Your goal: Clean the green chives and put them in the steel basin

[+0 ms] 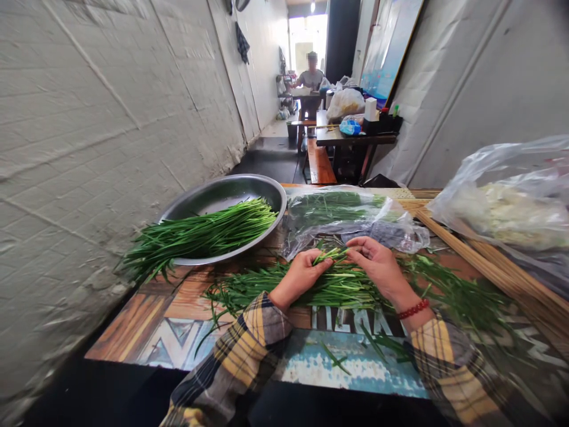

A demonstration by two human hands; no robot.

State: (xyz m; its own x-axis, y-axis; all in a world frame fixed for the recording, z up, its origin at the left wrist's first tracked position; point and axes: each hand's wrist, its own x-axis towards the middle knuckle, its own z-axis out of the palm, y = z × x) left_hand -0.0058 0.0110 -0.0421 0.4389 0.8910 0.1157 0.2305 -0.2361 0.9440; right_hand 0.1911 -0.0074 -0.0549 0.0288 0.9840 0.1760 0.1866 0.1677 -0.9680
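Observation:
My left hand (299, 277) is closed round a small bunch of green chives (329, 256), gripping them near their cut ends. My right hand (376, 264) pinches the same ends from the other side. Both hands rest over a loose pile of chives (338, 287) spread across the painted table (178, 332). A metal basin (222, 196) at the left holds a neat heap of sorted chives (200, 237) whose tips hang over its rim. I wear plaid sleeves and a red bead bracelet (413, 309) on the right wrist.
A clear plastic bag of chives (351, 216) lies behind my hands. Another plastic bag with pale contents (511, 201) sits at the right, beside a bundle of thin wooden sticks (489, 261). A white brick wall runs along the left. Far down the corridor a person sits at a table.

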